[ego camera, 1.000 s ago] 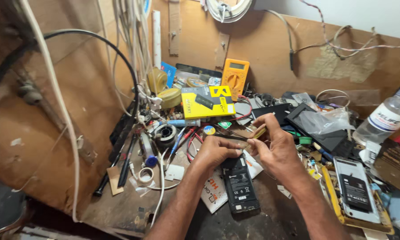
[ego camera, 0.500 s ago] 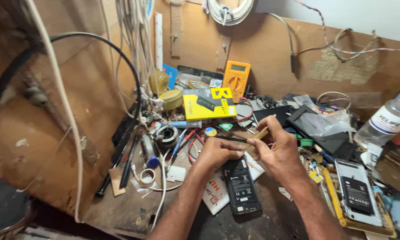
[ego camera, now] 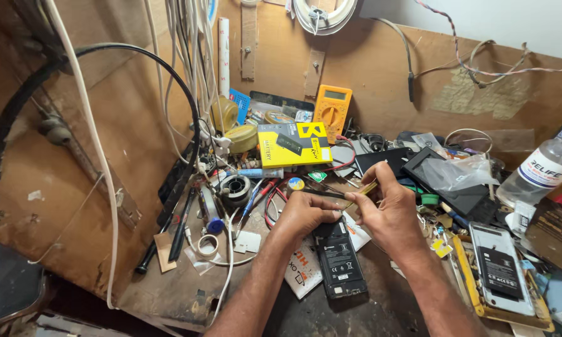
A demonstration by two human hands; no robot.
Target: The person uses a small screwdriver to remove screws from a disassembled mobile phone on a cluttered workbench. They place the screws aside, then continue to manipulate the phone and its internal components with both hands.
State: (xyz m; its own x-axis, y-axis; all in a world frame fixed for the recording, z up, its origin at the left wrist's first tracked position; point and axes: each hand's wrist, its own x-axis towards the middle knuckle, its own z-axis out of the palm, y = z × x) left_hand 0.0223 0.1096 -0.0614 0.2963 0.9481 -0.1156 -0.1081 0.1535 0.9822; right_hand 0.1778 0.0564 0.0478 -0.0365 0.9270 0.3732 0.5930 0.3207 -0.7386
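Observation:
A black phone (ego camera: 339, 265) with its back off lies face down on the bench in front of me. My left hand (ego camera: 305, 215) is curled over the phone's upper end and holds it down. My right hand (ego camera: 390, 215) is beside it, almost touching it, and pinches a thin yellowish tool (ego camera: 366, 189) between thumb and fingers. The tool's free end points up and to the right; its working end is hidden between my hands. A thin dark tool (ego camera: 321, 193) lies just behind my left hand.
A second opened phone (ego camera: 500, 268) lies in a yellow frame at the right. A yellow box (ego camera: 293, 145), a yellow multimeter (ego camera: 332, 110), tape rolls (ego camera: 242, 138), pens, cables and a clear bottle (ego camera: 546, 171) crowd the bench. A wooden board with hanging wires (ego camera: 187, 75) stands at the left.
Hardly anything: both hands stay over the phone's upper end, and the yellowish tool has shifted only slightly in my right hand.

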